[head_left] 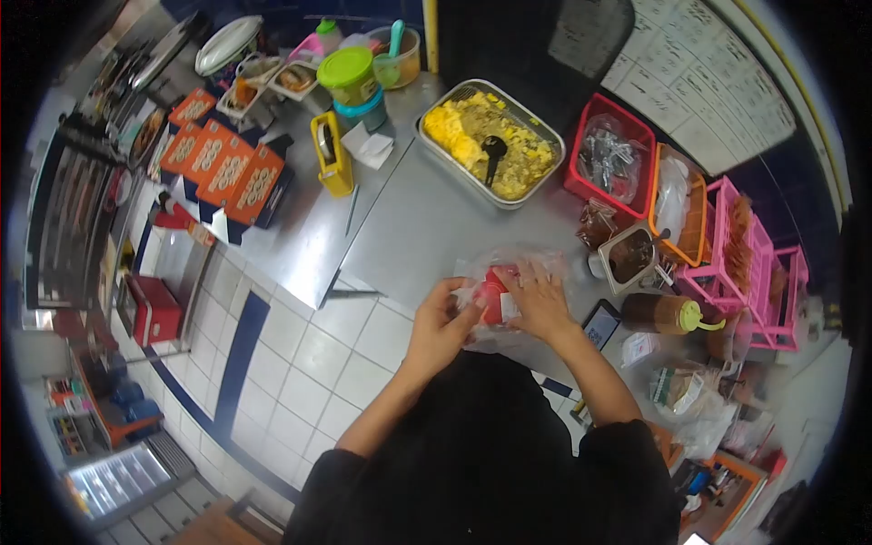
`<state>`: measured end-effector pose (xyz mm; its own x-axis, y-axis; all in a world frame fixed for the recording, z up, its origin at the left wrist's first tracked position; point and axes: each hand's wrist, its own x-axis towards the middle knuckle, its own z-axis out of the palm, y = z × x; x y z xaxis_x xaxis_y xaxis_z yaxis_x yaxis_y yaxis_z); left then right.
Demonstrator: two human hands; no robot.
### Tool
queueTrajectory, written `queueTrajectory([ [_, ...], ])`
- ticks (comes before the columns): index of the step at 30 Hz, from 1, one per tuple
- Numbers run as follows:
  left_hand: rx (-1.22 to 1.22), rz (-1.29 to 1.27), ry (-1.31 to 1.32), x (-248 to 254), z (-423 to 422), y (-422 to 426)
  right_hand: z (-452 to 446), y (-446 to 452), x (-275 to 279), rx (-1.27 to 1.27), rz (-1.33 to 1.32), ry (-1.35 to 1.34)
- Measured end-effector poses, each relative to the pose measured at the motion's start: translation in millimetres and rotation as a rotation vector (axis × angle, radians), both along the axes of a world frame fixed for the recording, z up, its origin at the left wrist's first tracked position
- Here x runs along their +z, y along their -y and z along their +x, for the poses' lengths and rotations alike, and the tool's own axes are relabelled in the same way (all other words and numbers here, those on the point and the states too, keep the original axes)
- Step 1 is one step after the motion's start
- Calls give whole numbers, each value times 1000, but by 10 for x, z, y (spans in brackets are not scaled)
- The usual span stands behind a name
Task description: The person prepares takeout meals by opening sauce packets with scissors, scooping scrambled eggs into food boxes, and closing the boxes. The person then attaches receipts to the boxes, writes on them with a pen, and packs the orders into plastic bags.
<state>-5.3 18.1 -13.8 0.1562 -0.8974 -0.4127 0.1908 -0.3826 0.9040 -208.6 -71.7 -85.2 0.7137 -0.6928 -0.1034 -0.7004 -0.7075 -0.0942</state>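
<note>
Near the front edge of the steel table lies a clear plastic bag [545, 263], with a red packet [493, 295] in or on it; I cannot tell which. My left hand [441, 320] is closed on the bag's left side, thumb and fingers pinching the film beside the red packet. Flat across the packet's right side rests my right hand [541, 304], its fingers stretched out over the plastic. Part of the packet is hidden beneath those fingers. Beyond the hands stands a steel pan [516, 202] of yellow and greenish chopped food with a black spoon [493, 156] in it.
To the right are a red basket [575, 173] of plastic bags, an orange basket [698, 238], a sauce tin [627, 259], a squeeze bottle [652, 312] and a phone [601, 324]. Leftward stand a yellow tape dispenser [338, 173], lidded tubs [350, 77] and orange boxes [241, 182].
</note>
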Motion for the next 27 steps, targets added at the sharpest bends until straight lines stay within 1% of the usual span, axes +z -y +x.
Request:
queueTrajectory([
  [3,73,-45,-90,198,114,-10,-240,-83,318,-193,45,-108],
  [5,74,-78,-140,231,177,-24,-593,-170,394,-218,-102,-80],
  [7,45,-114,-167,230,193,-23,-808,-203,649,-262,-300,-106],
  [10,26,-71,-166,374,141,30,-913,-112,830,-417,-517,-19],
  [13,26,-6,-137,418,103,109,-847,44,1042,-672,-559,205],
  [14,24,5,-165,390,82,130,-931,100,992,-813,-163,456],
  [16,22,20,-218,327,56,226,-936,75,993,-767,567,1133],
  [17,21,-37,-223,351,13,283,-904,77,999,-679,949,1450],
  [19,21,-124,-238,427,-165,339,-493,-67,1141,-521,916,1408],
  [20,-33,-130,-255,436,-249,387,-282,-168,1164,-418,920,1327],
  [22,-139,-156,-287,460,-363,505,-8,-245,1201,-338,780,1178],
  [24,-169,-354,45,404,-257,471,113,-238,1230,-391,503,1043],
  [25,-181,-454,210,374,-167,444,113,-242,1231,-465,600,1254],
  [26,-223,-597,421,363,-14,410,103,-269,1211,-533,699,1463],
  [27,-231,-672,644,260,-38,428,106,-306,1169,-599,797,1676],
])
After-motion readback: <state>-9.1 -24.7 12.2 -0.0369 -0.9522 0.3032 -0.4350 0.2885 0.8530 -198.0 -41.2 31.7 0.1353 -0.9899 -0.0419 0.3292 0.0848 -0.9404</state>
